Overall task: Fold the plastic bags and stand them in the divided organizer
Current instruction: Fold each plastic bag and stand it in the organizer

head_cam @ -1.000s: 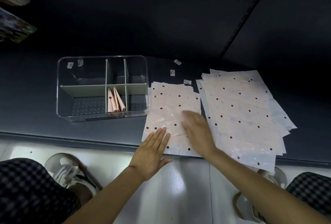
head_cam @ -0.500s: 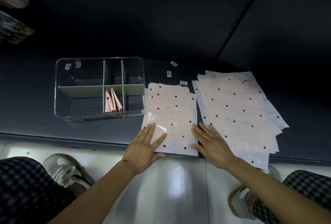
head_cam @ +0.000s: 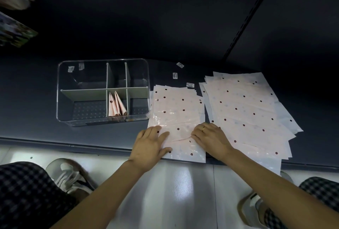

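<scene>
Far left, the organizer (head_cam: 103,91) holds two folded bags (head_cam: 116,106) in its near-middle compartment; your left hand (head_cam: 151,145) and right hand (head_cam: 212,139) press flat, gripping nothing, on the spread bag (head_cam: 178,111); right, the unfolded stack (head_cam: 247,111) remains.

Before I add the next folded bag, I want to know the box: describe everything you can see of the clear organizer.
The organizer is a clear, rounded-corner plastic box with grey dividers forming six compartments, three far and three near. It stands upright on the dark shelf, left of the flat dotted bags. Folded pink bags stand in its near middle compartment; the others look empty. Two small stickers sit on its far left wall. No hand touches it.
</scene>
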